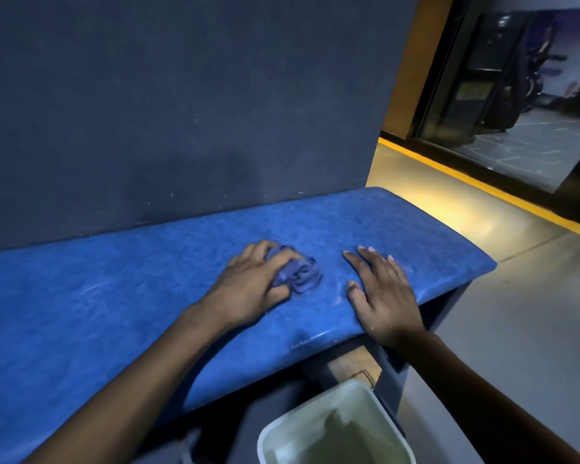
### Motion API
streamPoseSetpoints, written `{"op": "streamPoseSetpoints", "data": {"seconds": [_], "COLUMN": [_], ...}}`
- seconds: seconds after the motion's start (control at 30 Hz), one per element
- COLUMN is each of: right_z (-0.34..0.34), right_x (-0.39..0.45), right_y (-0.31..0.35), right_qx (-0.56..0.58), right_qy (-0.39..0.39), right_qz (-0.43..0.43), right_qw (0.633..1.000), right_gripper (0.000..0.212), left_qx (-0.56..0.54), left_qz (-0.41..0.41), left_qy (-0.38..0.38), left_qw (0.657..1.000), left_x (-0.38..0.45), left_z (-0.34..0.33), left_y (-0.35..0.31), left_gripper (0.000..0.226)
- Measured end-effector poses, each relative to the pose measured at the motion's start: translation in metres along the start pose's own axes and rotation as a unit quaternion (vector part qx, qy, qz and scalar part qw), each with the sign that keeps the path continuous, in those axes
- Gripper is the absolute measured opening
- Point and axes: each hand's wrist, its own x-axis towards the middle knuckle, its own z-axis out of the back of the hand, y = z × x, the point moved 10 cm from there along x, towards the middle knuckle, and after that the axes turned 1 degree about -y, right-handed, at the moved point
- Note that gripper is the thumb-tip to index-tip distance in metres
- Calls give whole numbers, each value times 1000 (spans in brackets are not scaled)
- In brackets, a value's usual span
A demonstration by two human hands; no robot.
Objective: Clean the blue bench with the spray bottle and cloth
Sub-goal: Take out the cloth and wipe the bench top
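Left hand (pixel 255 283) on the blue bench (pixel 121 316), fingers curled over a bunched blue cloth (pixel 298 274), gripping it and pressing it onto the seat; cloth crumpled, partly under the palm, its free folds sticking out to the right of the fingers; thumb tucked against the near edge of the cloth. Right hand (pixel 382 296) flat on the bench just right of the cloth, fingers straight and spread, palm down, holding nothing; heel of the hand at the bench's front edge, wrist hanging off it; a narrow strip of bare seat between cloth and right thumb, not touching. Cloth thus between the two hands, near the right end of the bench, roughly mid-depth of the seat. Bench surface glossy blue, faint wet-looking streaks around and in front of the hands; rounded right corner; back edge against a dark grey wall (pixel 181 95). Below the bench front, near the right forearm, a pale open-topped bin (pixel 335 430) on the floor. Grey floor (pixel 516 329) to the right, yellow line (pixel 482 189) running along it, glass panel (pixel 516 78) beyond; shapes behind the glass too blurred to tell. Spray bottle nowhere in view.
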Motion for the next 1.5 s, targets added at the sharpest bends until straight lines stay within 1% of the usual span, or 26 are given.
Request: {"op": "streamPoseSetpoints", "data": {"seconds": [0.1, 0.17, 0.2, 0.23, 0.3, 0.4, 0.47, 0.5, 0.57, 0.63, 0.7, 0.73, 0.83, 0.93, 1.0, 1.1, 1.17, 1.2, 1.23, 1.27, 1.33, 1.37, 1.4, 1.43, 1.47, 1.5], "right_z": [0, 1, 2, 2, 2, 3, 4, 3, 4, 2, 5, 6, 10, 14, 15, -9, -15, -5, -8, -5, -2, -7, -11, -16, -17, -19], "right_x": [0, 0, 0, 1, 1, 0, -1, -1, 0, 0, 0, 0, 3, 2, 5, 15, 15, 10, 13, 15, 15, 14, 4, -6, -15, -20], "right_y": [0, 0, 1, 0, 0, -1, 1, 1, 3, 3, 4, 3, 5, 8, 8, -24, -16, 1, 13, 39, 115, 148, 184, 218, 248, 268], "right_qx": [-2, -3, -4, -5, -8, -9, -10, -11, -16, -18, -22, -23, -27, -31, -54, -72, -93, -92, -83, -71, -82, -53, -7, 45, 77, 88], "right_qy": [0, -1, -1, 0, 2, 2, 10, 12, 16, 21, 16, 19, 12, 14, 37, 110, 134, 133, 126, 98, 41, 35, 61, 89, 110, 114], "right_qz": [-3, -2, -2, -1, -3, -3, 3, 3, 0, -3, -1, -5, -7, -11, -6, 9, 34, 22, 17, 36, 109, 141, 168, 199, 226, 244], "right_qw": [1000, 1000, 1000, 1000, 1000, 1000, 1000, 1000, 1000, 1000, 1000, 1000, 1000, 999, 998, 991, 986, 987, 988, 992, 990, 988, 984, 975, 965, 959], "right_gripper": [61, 60, 60, 60, 61, 61, 61, 61, 62, 63, 63, 63, 63, 65, 67, 71, 71, 66, 62, 61, 71, 74, 68, 62, 62, 66], "left_qx": [46, 39, 33, 30, 24, 28, 30, 32, 53, 75, 85, 87, 62, 36, 20, 17, 19, 21, 24, 26, 30, 34, 43, 51, 55, 56], "left_qz": [88, 143, 153, 151, 113, 51, 25, 33, 85, 156, 209, 219, 191, 128, 99, 112, 139, 153, 166, 181, 199, 202, 202, 205, 218, 243], "left_qy": [-12, -31, -38, -33, -6, -4, -16, -11, -1, 4, -15, -24, -5, 22, 31, 22, -18, -53, -103, -163, -301, -366, -421, -463, -487, -493], "left_qw": [995, 988, 987, 988, 993, 998, 999, 999, 995, 985, 974, 971, 980, 991, 994, 993, 990, 987, 980, 969, 932, 908, 883, 861, 844, 834], "left_x": [24, 55, 68, 79, 83, 36, -7, -19, -17, 6, 28, 37, 45, 10, -28, -95, -147, -175, -204, -235, -298, -328, -357, -383, -406, -426], "left_z": [9, 6, 0, -9, -25, -22, -9, -2, 16, 28, 31, 28, 11, 9, 22, 54, 82, 96, 111, 125, 143, 145, 142, 135, 124, 109], "left_y": [44, 55, 50, 38, 4, -36, -37, -24, 21, 64, 83, 83, 53, 14, 0, 7, 23, 31, 36, 41, 41, 38, 35, 33, 36, 45], "left_gripper": [62, 56, 53, 51, 51, 51, 52, 52, 53, 54, 53, 53, 53, 53, 54, 57, 58, 59, 59, 59, 57, 53, 49, 45, 43, 44]}}
